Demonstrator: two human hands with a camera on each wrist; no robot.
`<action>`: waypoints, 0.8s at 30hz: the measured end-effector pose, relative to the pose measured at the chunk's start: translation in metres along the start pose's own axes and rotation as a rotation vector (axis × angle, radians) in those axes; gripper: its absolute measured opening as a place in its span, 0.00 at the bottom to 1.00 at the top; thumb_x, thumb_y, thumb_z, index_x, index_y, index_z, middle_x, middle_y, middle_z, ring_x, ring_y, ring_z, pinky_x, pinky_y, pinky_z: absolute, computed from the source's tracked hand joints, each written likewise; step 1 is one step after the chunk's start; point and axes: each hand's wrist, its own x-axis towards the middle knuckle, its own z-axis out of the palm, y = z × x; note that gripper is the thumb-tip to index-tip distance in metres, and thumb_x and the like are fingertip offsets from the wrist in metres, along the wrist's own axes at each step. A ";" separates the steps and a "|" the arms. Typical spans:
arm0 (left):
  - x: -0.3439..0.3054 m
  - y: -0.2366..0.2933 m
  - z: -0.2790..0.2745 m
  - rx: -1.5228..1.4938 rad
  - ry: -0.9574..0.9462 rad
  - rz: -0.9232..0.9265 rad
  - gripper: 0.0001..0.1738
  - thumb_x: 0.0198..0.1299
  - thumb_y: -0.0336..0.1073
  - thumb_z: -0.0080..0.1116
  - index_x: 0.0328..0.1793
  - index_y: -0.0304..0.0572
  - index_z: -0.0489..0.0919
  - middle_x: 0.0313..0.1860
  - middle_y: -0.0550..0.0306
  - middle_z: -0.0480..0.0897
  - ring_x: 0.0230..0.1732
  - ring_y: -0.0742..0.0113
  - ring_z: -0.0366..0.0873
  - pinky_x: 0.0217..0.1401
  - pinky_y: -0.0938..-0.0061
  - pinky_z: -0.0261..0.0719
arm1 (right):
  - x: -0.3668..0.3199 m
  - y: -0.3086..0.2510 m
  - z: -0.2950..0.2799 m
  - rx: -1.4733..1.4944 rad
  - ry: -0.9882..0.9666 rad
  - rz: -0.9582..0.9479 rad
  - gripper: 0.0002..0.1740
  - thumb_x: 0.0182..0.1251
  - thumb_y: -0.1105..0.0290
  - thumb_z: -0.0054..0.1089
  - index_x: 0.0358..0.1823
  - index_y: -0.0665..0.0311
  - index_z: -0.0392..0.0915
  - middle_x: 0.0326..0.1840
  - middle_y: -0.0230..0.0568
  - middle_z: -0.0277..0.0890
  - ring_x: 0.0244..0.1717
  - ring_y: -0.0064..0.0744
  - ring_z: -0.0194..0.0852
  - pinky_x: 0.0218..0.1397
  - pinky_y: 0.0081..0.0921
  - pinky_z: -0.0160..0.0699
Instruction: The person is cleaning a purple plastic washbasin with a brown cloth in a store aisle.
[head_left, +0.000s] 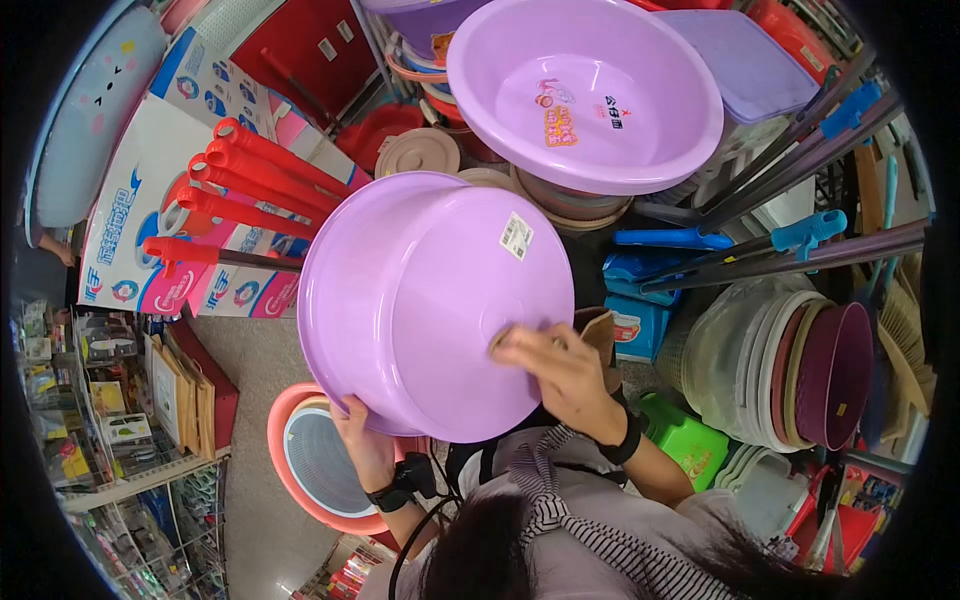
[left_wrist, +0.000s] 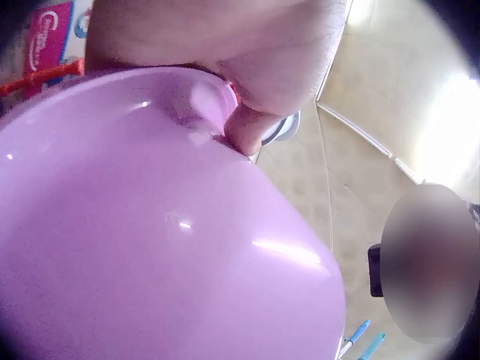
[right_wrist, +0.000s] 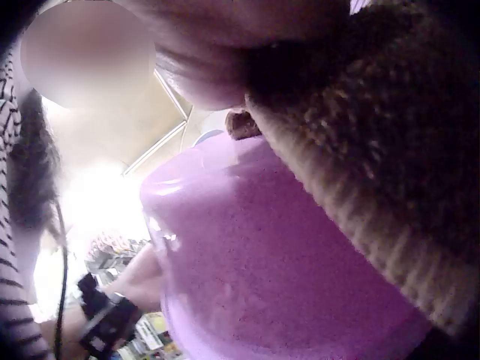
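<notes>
1. Firstly, from the head view, a purple basin [head_left: 440, 290] is before the person, tilted, with its bottom facing the camera and a white label [head_left: 516, 236] on this bottom.
2. By the same view, the left hand [head_left: 362, 440] grips the basin at its rim. The right hand [head_left: 565, 375] holds a brown cloth [head_left: 598, 335] over the bottom of the basin, with bent fingers.
3. Around the basin, red handles [head_left: 270, 178] are to its left, a wide purple tub [head_left: 640, 100] is above it, nested bins [head_left: 775, 365] are to its right, and a pink basket [head_left: 277, 440] is below it.
4. From the left wrist, the side of the basin fills much of the view; the left thumb touches it near the rim.
5. From the right wrist, the brown cloth is beside the basin and covers one part of it. Above the basin, the right hand is too dark for telling each finger.
</notes>
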 end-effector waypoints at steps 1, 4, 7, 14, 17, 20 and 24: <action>-0.001 -0.002 -0.001 0.002 0.005 -0.001 0.28 0.68 0.45 0.55 0.66 0.34 0.65 0.60 0.54 0.74 0.59 0.65 0.72 0.66 0.65 0.66 | 0.004 0.007 0.001 -0.082 0.068 -0.006 0.29 0.47 0.87 0.51 0.52 0.57 0.81 0.53 0.37 0.80 0.32 0.39 0.69 0.38 0.28 0.78; 0.000 -0.005 -0.004 0.005 0.057 -0.004 0.28 0.68 0.44 0.55 0.67 0.34 0.64 0.61 0.54 0.74 0.60 0.64 0.71 0.67 0.64 0.65 | 0.016 0.010 -0.003 -0.144 0.131 0.043 0.28 0.47 0.87 0.51 0.51 0.58 0.80 0.53 0.36 0.79 0.31 0.39 0.68 0.36 0.28 0.77; 0.002 -0.004 -0.001 -0.004 0.038 -0.004 0.28 0.68 0.44 0.55 0.67 0.34 0.64 0.62 0.53 0.73 0.61 0.64 0.70 0.68 0.64 0.64 | 0.012 0.001 -0.005 -0.110 0.077 0.011 0.25 0.48 0.87 0.51 0.48 0.58 0.81 0.52 0.35 0.79 0.29 0.39 0.68 0.35 0.27 0.76; -0.001 -0.003 -0.002 -0.005 0.023 -0.007 0.30 0.67 0.44 0.57 0.68 0.35 0.64 0.62 0.54 0.73 0.60 0.64 0.71 0.68 0.65 0.65 | 0.024 0.018 -0.019 -0.189 0.112 0.151 0.25 0.50 0.86 0.49 0.49 0.60 0.80 0.54 0.37 0.79 0.30 0.42 0.69 0.38 0.33 0.75; 0.000 -0.003 0.001 0.006 0.023 0.009 0.30 0.67 0.45 0.57 0.68 0.35 0.63 0.61 0.54 0.73 0.60 0.64 0.71 0.67 0.65 0.65 | 0.016 0.010 -0.001 -0.167 0.149 -0.023 0.26 0.50 0.86 0.50 0.50 0.59 0.80 0.54 0.36 0.79 0.32 0.41 0.69 0.38 0.31 0.76; 0.001 -0.002 0.001 0.040 0.037 0.009 0.31 0.67 0.46 0.56 0.68 0.35 0.63 0.61 0.54 0.73 0.61 0.63 0.71 0.67 0.65 0.66 | 0.014 -0.007 -0.005 -0.110 0.013 -0.022 0.26 0.49 0.86 0.50 0.51 0.59 0.80 0.54 0.36 0.79 0.32 0.41 0.69 0.39 0.29 0.77; 0.001 -0.004 -0.003 0.066 0.021 0.011 0.32 0.67 0.48 0.56 0.68 0.36 0.63 0.61 0.54 0.73 0.61 0.62 0.71 0.66 0.64 0.67 | 0.006 0.014 -0.009 -0.093 0.003 -0.038 0.26 0.49 0.86 0.50 0.50 0.58 0.81 0.55 0.34 0.79 0.33 0.41 0.69 0.40 0.29 0.75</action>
